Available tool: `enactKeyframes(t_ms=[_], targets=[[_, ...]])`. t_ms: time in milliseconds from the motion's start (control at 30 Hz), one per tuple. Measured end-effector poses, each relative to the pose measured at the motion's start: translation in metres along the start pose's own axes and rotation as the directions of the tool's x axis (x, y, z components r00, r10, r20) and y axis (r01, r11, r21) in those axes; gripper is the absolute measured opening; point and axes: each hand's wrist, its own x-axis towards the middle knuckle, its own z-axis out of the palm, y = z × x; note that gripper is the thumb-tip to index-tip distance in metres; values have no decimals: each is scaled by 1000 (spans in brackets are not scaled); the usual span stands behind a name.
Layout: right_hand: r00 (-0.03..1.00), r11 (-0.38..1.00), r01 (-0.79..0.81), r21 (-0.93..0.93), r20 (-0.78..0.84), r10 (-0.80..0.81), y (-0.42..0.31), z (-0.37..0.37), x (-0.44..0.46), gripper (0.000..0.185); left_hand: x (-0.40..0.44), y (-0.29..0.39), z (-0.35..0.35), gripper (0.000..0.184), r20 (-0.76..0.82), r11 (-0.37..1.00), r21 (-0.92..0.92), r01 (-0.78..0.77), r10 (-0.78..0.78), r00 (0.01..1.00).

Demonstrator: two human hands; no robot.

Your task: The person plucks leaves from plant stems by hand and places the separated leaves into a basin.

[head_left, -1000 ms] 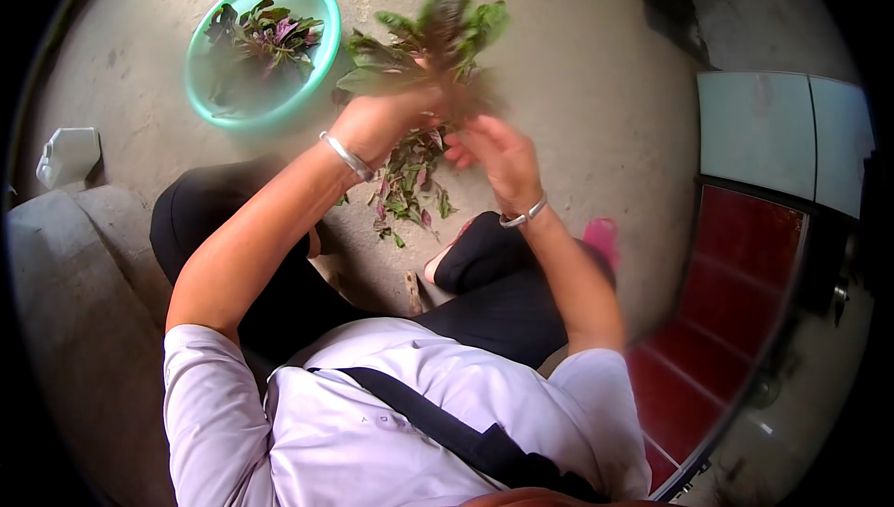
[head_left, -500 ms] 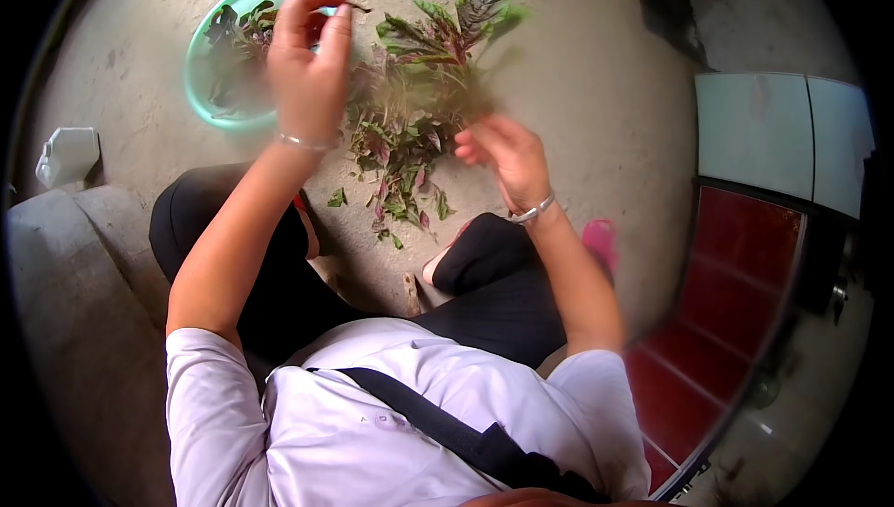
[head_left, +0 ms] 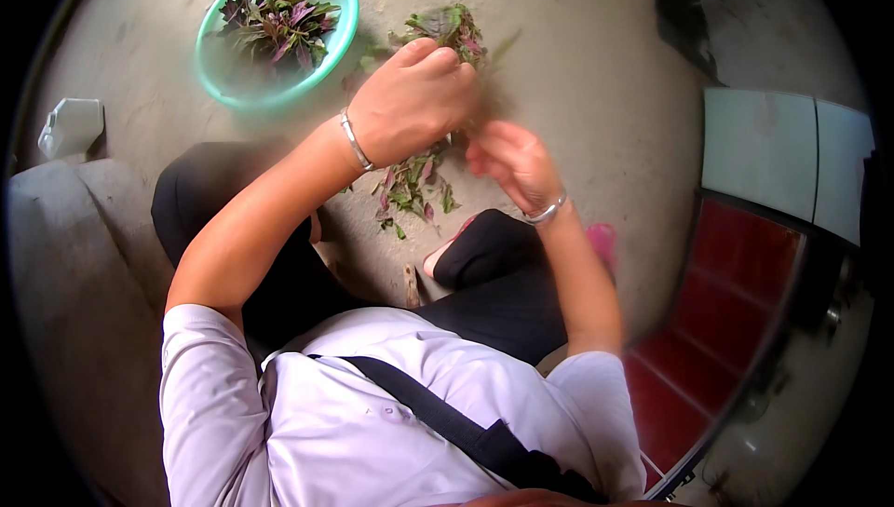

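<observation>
My left hand is closed, knuckles up, against an amaranth sprig with green and purple-red leaves; its fingertips are mostly hidden. Just below and to the right, my right hand has its fingers curled round the lower part of the sprig, blurred by motion. Beneath both hands lies a pile of loose amaranth leaves on the floor, partly covered by my left hand. A pale green basin at the upper left holds a bunch of picked amaranth leaves.
The floor is bare concrete. A white plastic container stands at the far left. To the right are red tiles and pale cabinet panels. Something pink lies beside my right forearm. My bent knees flank the pile.
My left hand has moved from beside the basin, where it pinched a small dark piece, rightward to the sprig. The basin's leaves are now uncovered. My right hand stays nearly in place.
</observation>
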Motion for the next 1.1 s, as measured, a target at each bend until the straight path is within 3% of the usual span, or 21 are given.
enactKeyframes(t_ms=[200, 333, 400, 433, 500, 533, 633, 667, 867, 967, 1000, 1100], targets=[[1000, 999, 3, -44, 3, -3, -3, -6, -1, 12, 0, 1, 9, 18, -16, 996, -57, 75, -76, 997], [1000, 992, 28, -126, 6, -27, -11, -6, -2, 13, 1, 7, 14, 8, 32, 868, -336, 366, -378, 925], [999, 980, 35, -196, -7, -37, -16, -7, -4, 13, 3, -5, 10, 7, 302, 397, -605, 690, -687, 661], [998, 984, 50, -172, -34, -56, -16, -10, -6, 13, 3, -13, 9, 7, 469, 89, -646, 758, -738, 486], [992, 989, 83, -126, -87, -94, -17, -21, -10, 13, -7, -42, 15, 12, 451, -274, -877, 395, -752, 480], [987, 990, 126, -66, -92, -132, -17, -29, -10, 14, -8, -49, 14, 16, 551, -465, -834, 297, -730, 404], [969, 970, 220, 104, -135, -205, -21, -34, -7, 16, -6, -44, 16, 23, 618, -681, -729, 67, -614, 491], [974, 966, 217, 140, -99, -204, -23, -33, -7, 18, -7, -41, 17, 25, 591, -669, -739, 78, -589, 550], [974, 956, 210, 204, -124, -188, -22, -29, -5, 20, -6, -27, 12, 13, 695, -774, -631, 59, -530, 486], [976, 946, 209, 247, -113, -186, -22, -31, -4, 20, -6, -28, 20, 12, 753, -787, -611, 88, -543, 372], [976, 944, 209, 257, -112, -185, -22, -32, -4, 19, -6, -29, 20, 13, 767, -802, -585, 120, -499, 403], [977, 939, 207, 275, -112, -182, -21, -34, -3, 19, -2, -22, 11, 13, 842, -822, -529, 212, -477, 253]])
